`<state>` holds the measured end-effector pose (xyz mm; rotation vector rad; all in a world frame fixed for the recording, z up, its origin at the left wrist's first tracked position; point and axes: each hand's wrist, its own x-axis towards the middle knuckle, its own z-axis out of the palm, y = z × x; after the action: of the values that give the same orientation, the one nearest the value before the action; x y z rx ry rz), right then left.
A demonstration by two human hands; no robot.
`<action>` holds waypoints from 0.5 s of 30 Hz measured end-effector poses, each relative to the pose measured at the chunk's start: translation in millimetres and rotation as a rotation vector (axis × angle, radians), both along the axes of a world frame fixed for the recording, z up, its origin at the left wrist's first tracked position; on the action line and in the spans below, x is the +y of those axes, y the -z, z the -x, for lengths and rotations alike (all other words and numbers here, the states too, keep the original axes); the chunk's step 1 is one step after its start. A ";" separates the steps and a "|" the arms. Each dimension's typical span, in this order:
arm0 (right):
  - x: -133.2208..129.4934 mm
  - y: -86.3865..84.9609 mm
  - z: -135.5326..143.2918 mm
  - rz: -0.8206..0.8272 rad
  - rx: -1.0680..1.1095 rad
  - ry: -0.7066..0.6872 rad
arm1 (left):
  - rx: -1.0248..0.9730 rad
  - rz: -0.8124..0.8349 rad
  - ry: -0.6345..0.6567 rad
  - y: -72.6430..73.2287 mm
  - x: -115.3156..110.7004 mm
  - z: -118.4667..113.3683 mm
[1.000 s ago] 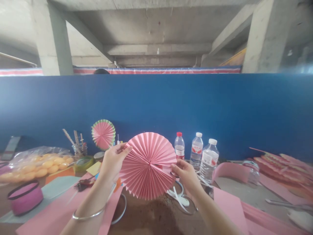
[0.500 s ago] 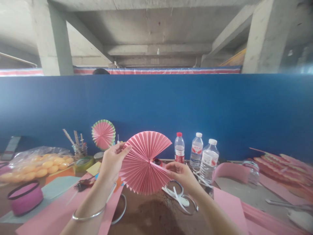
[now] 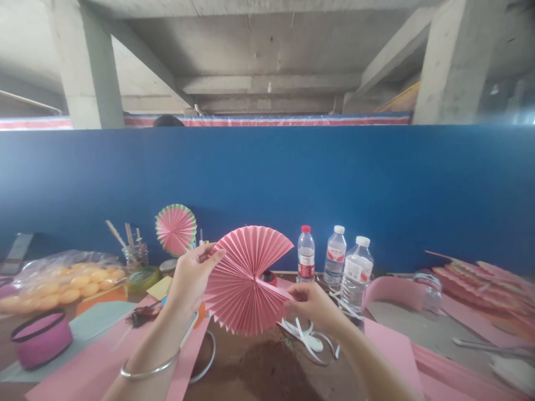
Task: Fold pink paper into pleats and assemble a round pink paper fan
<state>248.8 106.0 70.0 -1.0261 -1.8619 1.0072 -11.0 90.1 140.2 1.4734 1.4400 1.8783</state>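
Note:
A pleated pink paper fan (image 3: 246, 284) is spread into most of a circle, with a wedge gap at its right side. My left hand (image 3: 198, 273) pinches its left edge between thumb and fingers. At the lower right, my right hand (image 3: 311, 303) grips the end of the last folds, just under the gap. The fan is held up above the brown table (image 3: 251, 367). Behind it to the left stands a smaller pink pleated fan (image 3: 175, 229) with a green rim. White cord (image 3: 309, 337) lies below my right hand.
Three water bottles (image 3: 306, 256) stand behind my right hand. Pink paper sheets (image 3: 79, 362) cover the left side, near a bag of orange balls (image 3: 79, 281) and a magenta band (image 3: 42, 340). Stacked pleated paper (image 3: 480, 287) lies far right. A blue partition (image 3: 267, 172) closes off the back.
Almost nothing differs. My right hand has shifted very slightly lower at the fan's edge, and its fingers look more bunched. My left hand keeps its pinch.

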 end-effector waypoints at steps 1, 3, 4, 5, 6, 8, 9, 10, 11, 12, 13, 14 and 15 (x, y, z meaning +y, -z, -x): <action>0.5 -0.4 -0.9 -0.010 -0.008 0.003 | 0.002 -0.004 -0.009 -0.3 -0.4 -0.4; 1.3 -2.4 -2.6 -0.024 -0.014 0.005 | 0.026 -0.010 -0.020 -1.0 -1.2 -0.8; 1.6 -3.8 -3.4 -0.026 -0.008 0.007 | 0.047 -0.010 -0.018 -1.5 -1.7 -0.8; 1.9 -5.2 -4.1 -0.028 0.004 0.014 | 0.074 -0.006 -0.011 -2.0 -2.2 -0.9; 2.1 -6.3 -4.6 -0.027 0.026 0.025 | 0.107 0.000 0.001 -2.5 -2.7 -1.1; 2.7 -7.2 -4.9 -0.020 0.098 0.046 | 0.190 0.020 0.042 -3.7 -4.0 -2.1; 3.0 -6.8 -4.7 -0.012 0.143 0.054 | 0.231 0.030 0.062 -4.2 -4.6 -2.8; 3.2 -5.9 -4.2 0.003 0.191 0.060 | 0.265 0.037 0.079 -4.5 -5.1 -3.7; 3.4 -4.7 -3.6 0.027 0.241 0.064 | 0.291 0.043 0.093 -4.7 -5.6 -4.7; 3.4 -3.4 -2.8 0.056 0.290 0.063 | 0.308 0.048 0.104 -4.7 -5.8 -5.7; 3.4 -2.2 -1.9 0.080 0.339 0.057 | 0.318 0.054 0.113 -4.7 -5.9 -6.6; 3.2 -1.2 -1.0 0.092 0.388 0.044 | 0.324 0.058 0.117 -4.5 -5.8 -7.4; 3.0 -0.6 -0.1 0.092 0.436 0.028 | 0.331 0.064 0.120 -4.3 -5.7 -8.0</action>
<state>248.9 109.0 70.5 -0.8024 -1.4526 1.2002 -3.0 84.4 144.5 1.8600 1.4960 1.5562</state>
